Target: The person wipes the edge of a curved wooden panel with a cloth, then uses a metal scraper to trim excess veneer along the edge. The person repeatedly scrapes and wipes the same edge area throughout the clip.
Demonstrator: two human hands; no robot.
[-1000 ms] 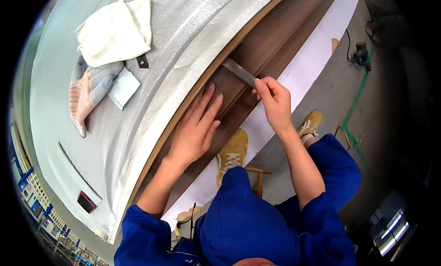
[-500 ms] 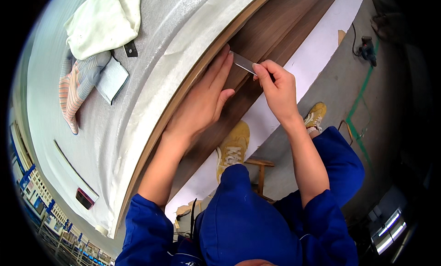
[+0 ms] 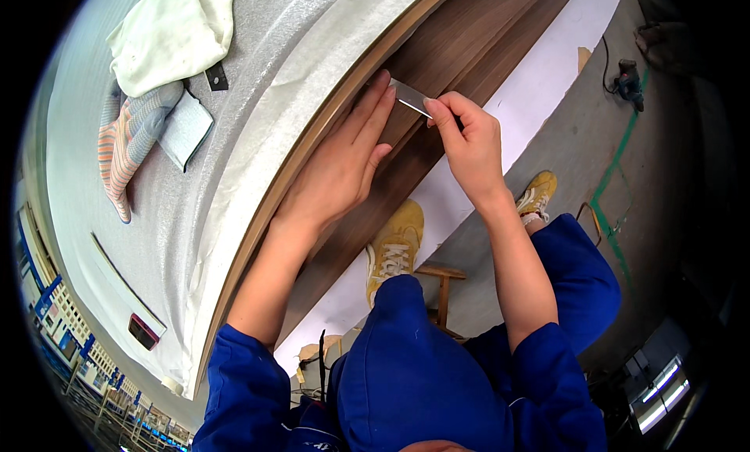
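Observation:
A long brown wooden panel (image 3: pixel 469 53) stands on edge along the side of a table covered in white sheeting (image 3: pixel 258 85). My left hand (image 3: pixel 344 159) lies flat on the panel's face, fingers pointing up toward a thin metal blade (image 3: pixel 408 97). My right hand (image 3: pixel 469 143) pinches that blade between thumb and fingers and holds it against the wood beside my left fingertips. Both blue sleeves come in from the lower edge.
On the table lie a cream cloth (image 3: pixel 172 34), a striped cloth (image 3: pixel 125 143), a white pad (image 3: pixel 185 128) and a small dark block (image 3: pixel 143 331). A white strip (image 3: pixel 547 85) lies on the grey floor, with a power tool (image 3: pixel 627 78) beyond it. My yellow shoes (image 3: pixel 394 245) rest by a wooden stool (image 3: pixel 441 276).
Both hands have slid up along the panel. My left hand has closed in on the blade, so its fingertips now lie right beside it.

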